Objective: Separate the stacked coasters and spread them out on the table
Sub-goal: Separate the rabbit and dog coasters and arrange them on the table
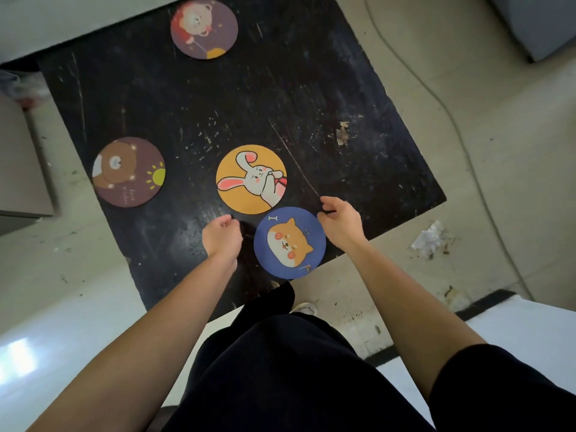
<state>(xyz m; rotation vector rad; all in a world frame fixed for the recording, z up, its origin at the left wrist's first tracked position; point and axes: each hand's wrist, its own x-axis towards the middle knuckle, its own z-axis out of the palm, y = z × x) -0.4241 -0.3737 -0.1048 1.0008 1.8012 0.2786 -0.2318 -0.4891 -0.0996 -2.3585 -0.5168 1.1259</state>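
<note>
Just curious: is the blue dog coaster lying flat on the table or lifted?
Cannot tell for sure. The blue dog coaster overhangs the table edge, right hand at its rim.

The right hand (339, 221) curls its fingertips out of sight; the top frame edge clips the lion coaster (204, 28).

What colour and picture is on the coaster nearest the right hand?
Blue coaster, with an orange-and-white cartoon dog and a small bone; clearest in the head view.
</note>
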